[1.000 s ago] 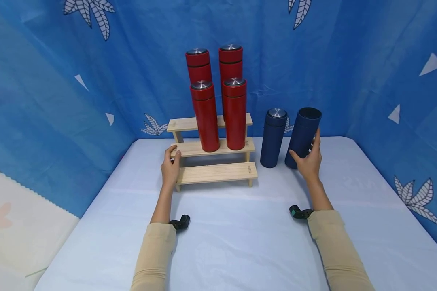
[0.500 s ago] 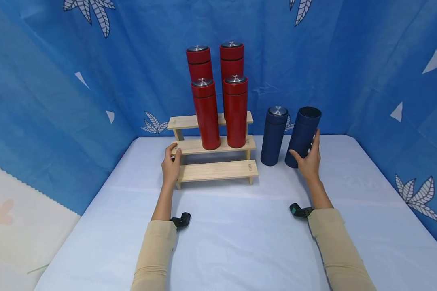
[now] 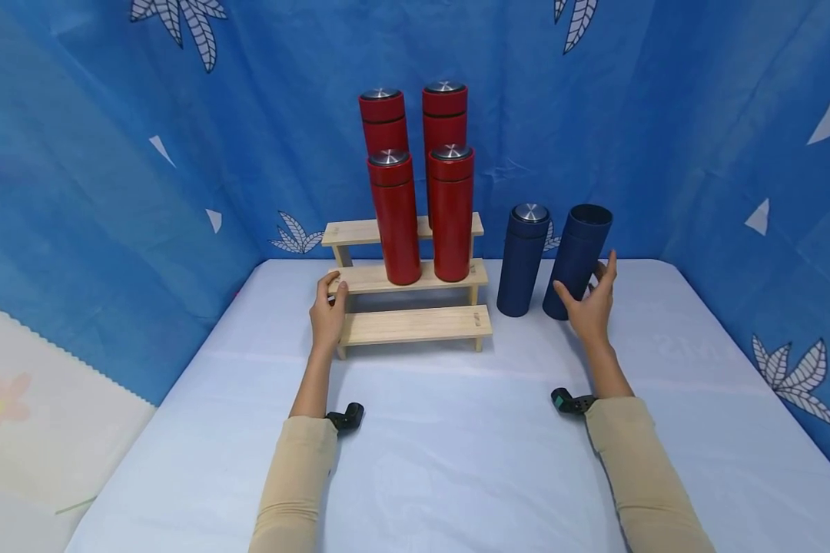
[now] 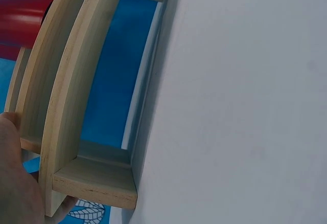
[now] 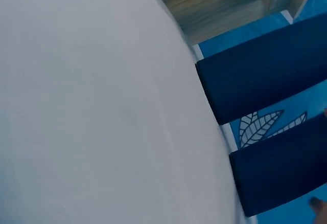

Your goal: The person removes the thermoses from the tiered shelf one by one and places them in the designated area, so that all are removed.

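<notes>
In the head view my left hand (image 3: pixel 328 311) grips the left end of the middle step of a three-tier wooden display stand (image 3: pixel 415 326). The left wrist view shows its thumb close by the wooden step ends (image 4: pixel 94 183). My right hand (image 3: pixel 590 307) is around the lower part of a navy thermos flask (image 3: pixel 577 253), fingers spread, the index finger off its side. This flask has a dark top without a silver disc. Left of it stands another navy thermos flask (image 3: pixel 522 261) with a silver-topped lid. In the right wrist view a fingertip (image 5: pixel 317 203) shows apart from the nearer flask (image 5: pixel 281 168).
Two red flasks (image 3: pixel 396 223) (image 3: pixel 451 223) stand on the middle step, and two more red flasks (image 3: pixel 383 123) (image 3: pixel 445 115) on the top step behind. A white cloth (image 3: pixel 456 461) covers the table. Blue patterned curtains (image 3: pixel 304 92) hang close behind and at the sides.
My right hand's fingers have loosened and spread away from the right-hand navy flask, which keeps its place. My left hand stays on the stand. The head view has shifted slightly.
</notes>
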Demonstrator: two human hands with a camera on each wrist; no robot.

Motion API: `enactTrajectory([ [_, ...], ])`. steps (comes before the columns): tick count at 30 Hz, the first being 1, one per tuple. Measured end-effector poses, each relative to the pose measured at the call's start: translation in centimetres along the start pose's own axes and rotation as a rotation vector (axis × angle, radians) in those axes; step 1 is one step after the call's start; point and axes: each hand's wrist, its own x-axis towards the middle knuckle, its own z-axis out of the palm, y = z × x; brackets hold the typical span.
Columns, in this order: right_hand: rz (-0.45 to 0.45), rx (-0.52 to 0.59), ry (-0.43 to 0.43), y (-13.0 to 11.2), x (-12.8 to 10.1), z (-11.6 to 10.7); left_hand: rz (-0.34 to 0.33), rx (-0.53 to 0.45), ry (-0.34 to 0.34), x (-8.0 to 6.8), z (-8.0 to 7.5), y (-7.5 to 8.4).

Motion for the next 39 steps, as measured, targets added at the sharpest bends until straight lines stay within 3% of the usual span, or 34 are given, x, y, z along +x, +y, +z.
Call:
enactTrajectory([
  [4, -0.099, -0.031, 0.12, -2.7, 0.7, 0.3, 0.006, 0.0, 0.005, 0.1, -0.1, 0.1],
  [10, -0.301, -0.005, 0.331, -8.9, 1.5, 1.6, 0.019, 0.0, 0.013, 0.2, -0.3, 0.1],
  [13, -0.367, 0.04, 0.367, -11.9, 1.4, 2.4, 0.022, -0.002, 0.009, 0.2, -0.3, 0.0],
  [18, -0.415, 0.173, 0.237, -16.2, 0.9, 4.4, 0.017, -0.011, 0.012, 0.2, -0.2, 0.0],
  [21, -0.414, 0.242, 0.13, -17.3, 0.9, 5.9, 0.015, -0.01, 0.013, 0.3, -0.2, 0.0],
  [26, -0.4, 0.279, -0.018, -16.9, 1.5, 8.8, 0.016, -0.01, 0.012, 0.3, -0.1, 0.0],
  [30, -0.335, 0.272, -0.133, -16.3, 1.6, 10.6, 0.014, -0.009, 0.011, 0.2, -0.1, 0.0],
  [39, -0.229, 0.248, -0.299, -14.2, 1.4, 12.3, 0.007, 0.0, 0.003, 0.1, 0.1, 0.0],
])
